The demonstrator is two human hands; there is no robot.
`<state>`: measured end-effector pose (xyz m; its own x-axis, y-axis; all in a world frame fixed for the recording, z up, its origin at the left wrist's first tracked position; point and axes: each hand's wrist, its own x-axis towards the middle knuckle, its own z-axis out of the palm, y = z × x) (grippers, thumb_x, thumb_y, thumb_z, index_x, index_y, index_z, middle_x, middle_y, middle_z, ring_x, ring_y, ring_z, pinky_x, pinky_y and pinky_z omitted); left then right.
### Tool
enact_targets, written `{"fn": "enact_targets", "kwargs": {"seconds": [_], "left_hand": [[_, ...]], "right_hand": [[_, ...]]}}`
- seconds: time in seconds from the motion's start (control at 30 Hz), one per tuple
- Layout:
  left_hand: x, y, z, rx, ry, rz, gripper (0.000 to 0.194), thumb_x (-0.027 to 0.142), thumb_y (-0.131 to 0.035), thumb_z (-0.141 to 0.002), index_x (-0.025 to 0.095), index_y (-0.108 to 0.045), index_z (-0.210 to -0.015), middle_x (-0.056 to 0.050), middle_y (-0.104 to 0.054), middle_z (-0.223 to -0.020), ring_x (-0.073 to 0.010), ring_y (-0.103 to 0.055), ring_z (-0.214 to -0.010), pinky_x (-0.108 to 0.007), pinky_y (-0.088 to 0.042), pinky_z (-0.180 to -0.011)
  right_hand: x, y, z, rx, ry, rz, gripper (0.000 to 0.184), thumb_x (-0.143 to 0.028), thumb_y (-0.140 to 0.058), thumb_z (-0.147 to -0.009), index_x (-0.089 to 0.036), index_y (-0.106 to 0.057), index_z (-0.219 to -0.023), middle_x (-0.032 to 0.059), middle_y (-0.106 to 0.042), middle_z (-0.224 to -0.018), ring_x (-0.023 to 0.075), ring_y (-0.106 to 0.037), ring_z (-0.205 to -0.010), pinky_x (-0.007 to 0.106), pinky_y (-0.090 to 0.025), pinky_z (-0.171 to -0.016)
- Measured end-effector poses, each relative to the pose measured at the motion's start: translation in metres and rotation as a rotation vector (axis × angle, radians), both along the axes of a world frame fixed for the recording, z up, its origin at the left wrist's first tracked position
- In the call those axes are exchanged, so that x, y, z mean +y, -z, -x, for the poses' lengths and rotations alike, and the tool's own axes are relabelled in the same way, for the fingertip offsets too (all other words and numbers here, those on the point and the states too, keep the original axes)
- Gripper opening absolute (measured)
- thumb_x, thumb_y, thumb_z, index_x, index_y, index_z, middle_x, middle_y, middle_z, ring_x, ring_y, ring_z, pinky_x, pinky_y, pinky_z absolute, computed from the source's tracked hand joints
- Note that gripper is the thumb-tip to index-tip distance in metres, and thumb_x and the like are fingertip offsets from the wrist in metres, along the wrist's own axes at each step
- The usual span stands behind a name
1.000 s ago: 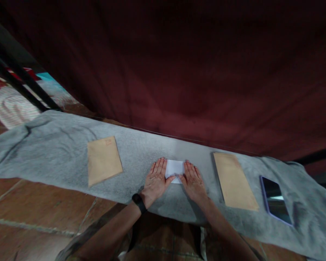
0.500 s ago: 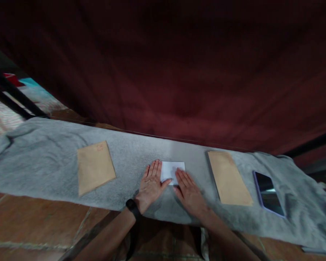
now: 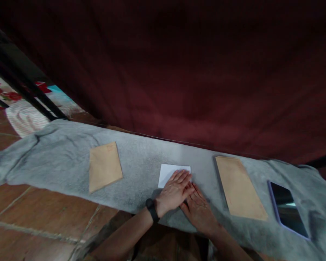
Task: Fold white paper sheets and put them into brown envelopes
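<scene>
A small white sheet of paper (image 3: 166, 174) lies flat on the grey cloth, partly covered by my hands. Palm down with fingers stretched out, my left hand (image 3: 175, 190) rests across the paper's right part. My right hand (image 3: 199, 208) lies flat at the lower right corner of the paper, its fingertips partly hidden under the left hand's fingers. Neither hand grips anything. On my left wrist sits a black watch band (image 3: 152, 210).
The grey cloth (image 3: 136, 159) covers a long narrow surface. One brown envelope (image 3: 104, 166) lies left, a stack of brown envelopes (image 3: 241, 188) right. Farther right is a phone (image 3: 288, 210) in a purple case. A dark red curtain (image 3: 179, 90) hangs behind; tiled floor (image 3: 38, 217) shows below.
My left hand has moved right, from the paper's left edge onto its right part, overlapping my right hand. My right hand has slid slightly down and right. The camera view has shifted.
</scene>
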<state>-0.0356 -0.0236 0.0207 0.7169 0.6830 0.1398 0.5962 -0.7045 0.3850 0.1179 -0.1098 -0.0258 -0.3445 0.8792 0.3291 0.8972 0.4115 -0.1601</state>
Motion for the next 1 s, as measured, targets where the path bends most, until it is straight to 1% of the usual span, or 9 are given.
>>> {"fn": "enact_targets", "kwargs": {"seconds": [0.17,0.27,0.37,0.47,0.57,0.67,0.87,0.93,1.0], "left_hand": [[0.002,0.007,-0.013,-0.012,-0.031,0.117,0.057,0.052,-0.026,-0.106,0.023,-0.045,-0.151,-0.004,-0.041,-0.16,-0.0188,-0.028,-0.152,-0.04,-0.019,-0.126],[0.005,0.011,-0.013,-0.009,-0.035,0.134,0.06,0.056,-0.024,-0.105,0.024,-0.04,-0.154,-0.003,-0.038,-0.162,-0.0201,-0.025,-0.153,-0.043,-0.017,-0.126],[0.01,0.015,-0.012,-0.016,-0.075,0.134,0.062,0.058,-0.022,-0.104,0.025,-0.036,-0.156,-0.002,-0.034,-0.164,-0.0214,-0.021,-0.154,-0.046,-0.013,-0.127],[0.018,0.02,-0.01,-0.009,-0.109,0.134,0.062,0.057,-0.021,-0.104,0.026,-0.036,-0.156,-0.001,-0.032,-0.164,-0.0233,-0.02,-0.154,-0.048,-0.011,-0.126],[0.028,0.024,-0.005,0.001,-0.128,0.09,0.061,0.057,-0.02,-0.104,0.028,-0.035,-0.156,-0.001,-0.03,-0.165,-0.0243,-0.019,-0.155,-0.05,-0.01,-0.126],[0.034,0.025,0.005,0.032,-0.188,0.038,0.062,0.058,-0.02,-0.104,0.028,-0.035,-0.156,-0.002,-0.031,-0.165,-0.0255,-0.02,-0.154,-0.052,-0.012,-0.126],[0.042,0.019,0.043,0.152,-0.457,-0.123,0.063,0.058,-0.028,-0.102,0.025,-0.038,-0.155,-0.006,-0.03,-0.165,-0.028,-0.024,-0.153,-0.052,-0.017,-0.124],[0.044,0.008,0.066,0.161,-0.609,-0.219,0.062,0.055,-0.033,-0.102,0.024,-0.037,-0.156,-0.007,-0.026,-0.167,-0.0297,-0.02,-0.154,-0.054,-0.015,-0.124],[0.045,-0.008,0.096,0.15,-0.847,-0.308,0.062,0.051,-0.038,-0.102,0.022,-0.035,-0.156,-0.011,-0.024,-0.167,-0.032,-0.019,-0.154,-0.056,-0.015,-0.123]], "right_hand": [[-0.005,0.014,-0.006,0.002,-0.049,-0.007,0.05,-0.042,-0.049,-0.101,-0.012,-0.058,-0.14,0.0163,-0.061,-0.141,0.0304,-0.054,-0.135,0.048,-0.044,-0.112],[-0.006,0.033,-0.013,0.006,-0.099,-0.148,0.053,-0.049,-0.049,-0.1,-0.011,-0.063,-0.134,0.0175,-0.067,-0.133,0.0328,-0.06,-0.127,0.046,-0.049,-0.104],[-0.001,0.051,-0.019,0.011,-0.143,-0.27,0.055,-0.051,-0.051,-0.098,-0.013,-0.062,-0.136,0.015,-0.069,-0.13,0.0314,-0.065,-0.121,0.042,-0.049,-0.101],[0.006,0.059,-0.021,0.01,-0.194,-0.386,0.061,-0.048,-0.048,-0.099,-0.016,-0.047,-0.151,0.0112,-0.07,-0.129,0.0286,-0.069,-0.114,0.039,-0.049,-0.097],[0.012,0.058,-0.02,-0.001,-0.189,-0.441,0.071,-0.047,-0.044,-0.099,-0.017,-0.026,-0.161,0.0094,-0.071,-0.129,0.0274,-0.071,-0.108,0.039,-0.048,-0.093],[0.015,0.057,-0.017,-0.005,-0.167,-0.443,0.073,-0.048,-0.042,-0.098,-0.019,-0.02,-0.162,0.0084,-0.07,-0.13,0.0276,-0.072,-0.106,0.039,-0.047,-0.094],[0.011,0.056,-0.017,0.032,-0.129,-0.377,0.071,-0.05,-0.038,-0.101,-0.023,-0.016,-0.163,0.0084,-0.063,-0.14,0.0304,-0.068,-0.114,0.043,-0.044,-0.1],[0.008,0.054,-0.017,0.024,-0.138,-0.354,0.073,-0.052,-0.039,-0.101,-0.023,-0.015,-0.163,0.0089,-0.06,-0.143,0.03,-0.066,-0.118,0.043,-0.044,-0.101],[0.006,0.05,-0.016,0.01,-0.138,-0.328,0.073,-0.051,-0.041,-0.101,-0.021,-0.016,-0.163,0.0096,-0.057,-0.147,0.029,-0.064,-0.122,0.044,-0.044,-0.103]]}}
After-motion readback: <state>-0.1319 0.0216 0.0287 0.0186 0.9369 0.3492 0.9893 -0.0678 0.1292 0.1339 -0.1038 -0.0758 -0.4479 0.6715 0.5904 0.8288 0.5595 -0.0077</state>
